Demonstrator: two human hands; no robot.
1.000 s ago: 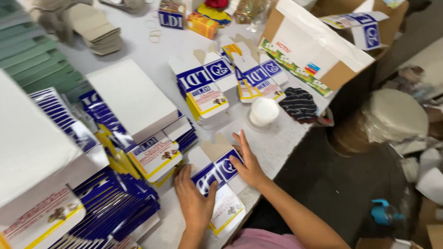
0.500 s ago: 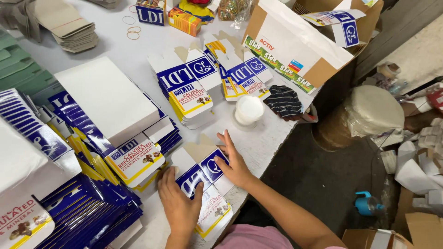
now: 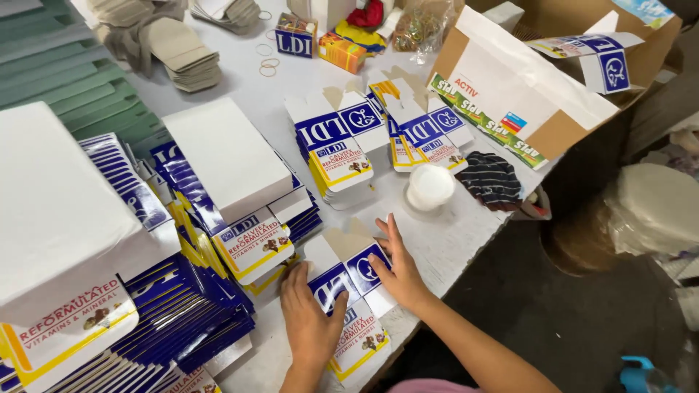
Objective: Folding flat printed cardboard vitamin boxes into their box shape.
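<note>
**Both palms flat on a blue and white carton at the table's near edge**

Here, at the near edge of the white table, a person presses both hands down on a flattened carton, a blue, white and yellow folding box that lies unassembled with its tabs pointing away from them. The left hand lies spread, palm down, over the blue band of the carton, fingers apart and gripping nothing. The right hand is likewise open and flat, its fingers resting on the carton's upper right flap, close to the table's edge.

Just to the left of the left hand, a fanned stack of flat cartons of the same kind leans across the table, topped by a blank white face. Further left, a bigger heap of flat cartons runs down to the lower corner. Beyond the hands, well apart from them, two more short piles of flat cartons lie side by side. A round white lid sits just past the right hand, with a dark striped cloth beside it. A large open cardboard box stands at the far right corner, and loose rubber bands lie scattered near the far end.
</note>
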